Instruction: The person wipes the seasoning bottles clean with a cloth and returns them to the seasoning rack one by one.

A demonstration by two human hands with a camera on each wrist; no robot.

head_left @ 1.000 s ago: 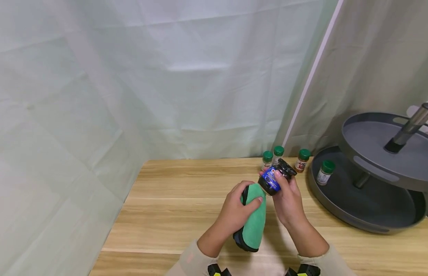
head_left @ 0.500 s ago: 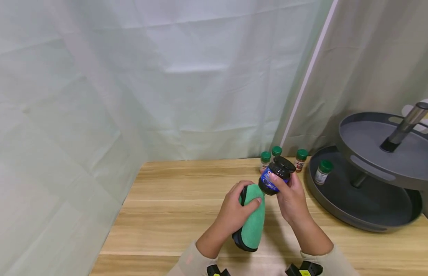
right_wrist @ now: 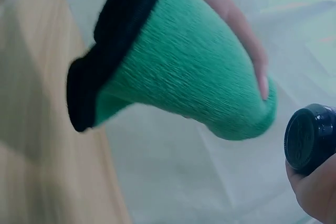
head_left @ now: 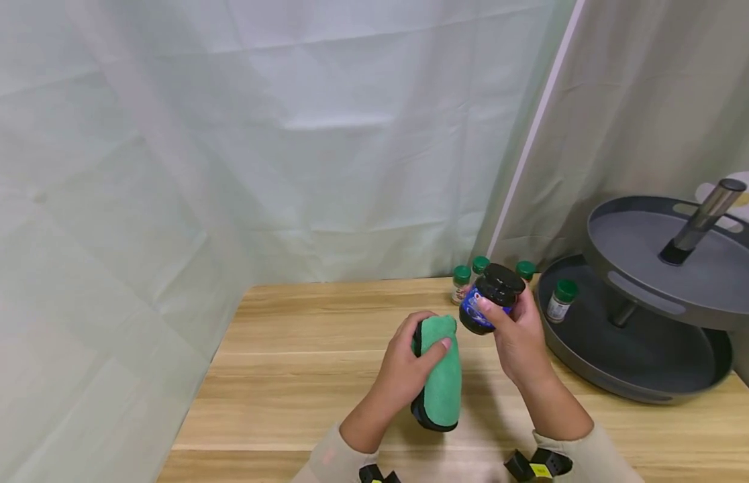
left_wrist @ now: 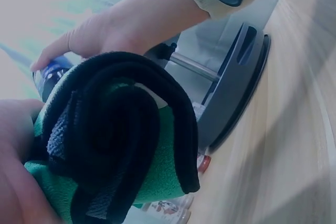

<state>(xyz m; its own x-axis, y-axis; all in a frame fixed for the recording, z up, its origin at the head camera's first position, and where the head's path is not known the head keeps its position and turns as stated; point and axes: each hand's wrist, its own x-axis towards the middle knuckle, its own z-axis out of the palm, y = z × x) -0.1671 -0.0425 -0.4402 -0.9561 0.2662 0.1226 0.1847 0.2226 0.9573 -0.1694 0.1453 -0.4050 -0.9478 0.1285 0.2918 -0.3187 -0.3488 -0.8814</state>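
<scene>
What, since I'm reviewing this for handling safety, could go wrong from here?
The right hand holds the dark jar tilted above the table, so it might slip and drop. The left hand grips the rolled green cloth, whose layers could perhaps uncurl if that grip loosens. Green-capped bottles stand beyond the jar; a careless swing that way might topple one.

We are wearing a beige left sleeve (head_left: pixel 332 459) at six o'clock in the head view and a matching right sleeve (head_left: pixel 592 461) at five o'clock. A blocky black left wrist unit (head_left: pixel 370 473) and right wrist unit (head_left: pixel 552 461) are both showing yellow.
</scene>
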